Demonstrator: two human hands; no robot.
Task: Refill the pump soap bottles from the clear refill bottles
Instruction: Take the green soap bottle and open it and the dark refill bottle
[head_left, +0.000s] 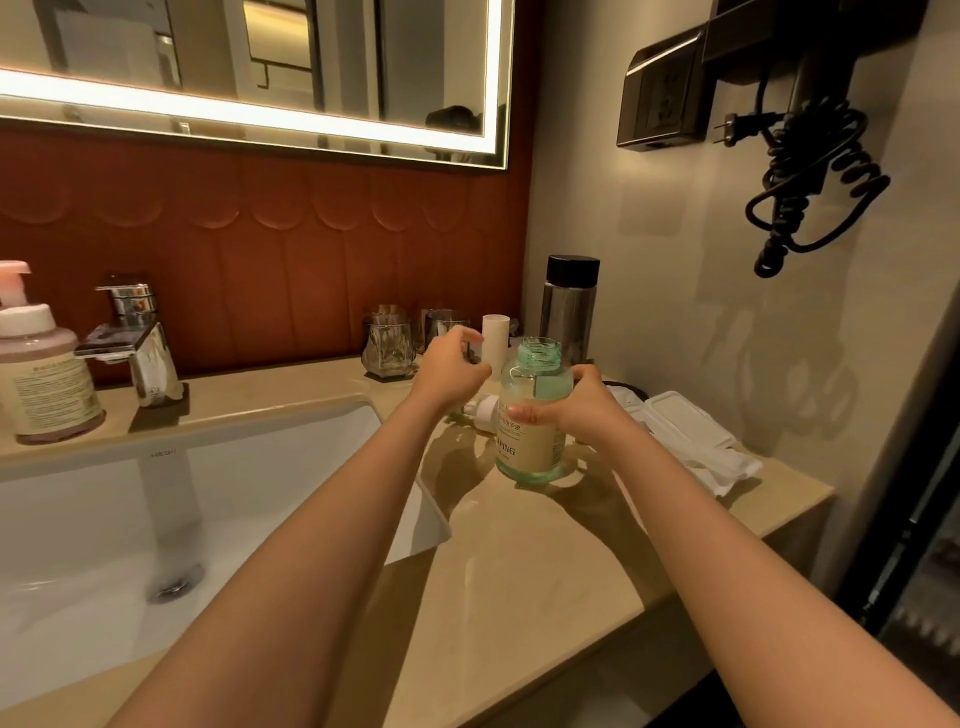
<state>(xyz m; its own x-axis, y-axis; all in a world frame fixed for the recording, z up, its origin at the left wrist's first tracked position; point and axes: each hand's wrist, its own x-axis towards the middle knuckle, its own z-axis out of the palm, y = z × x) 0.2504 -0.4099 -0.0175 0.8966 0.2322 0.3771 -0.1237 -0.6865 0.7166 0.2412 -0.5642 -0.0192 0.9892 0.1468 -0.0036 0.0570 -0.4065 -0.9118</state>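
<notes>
A green-tinted soap bottle (531, 415) with a cream label stands upright on the counter (519, 561), its threaded neck uncapped. My right hand (569, 410) grips its body from the right. My left hand (451, 370) hovers just left of the bottle's neck, fingers curled; whether it holds anything I cannot tell. A white pump head (480, 410) lies on the counter behind the bottle. A pink pump bottle (39, 369) stands at the far left beside the faucet (132, 338).
The white sink basin (104, 519) fills the lower left. Glass tumblers (388, 340), a white tube (495, 338) and a steel flask with a black cap (568, 306) stand at the back. White packets (685, 436) lie at the right. A coiled cord (810, 182) hangs on the wall.
</notes>
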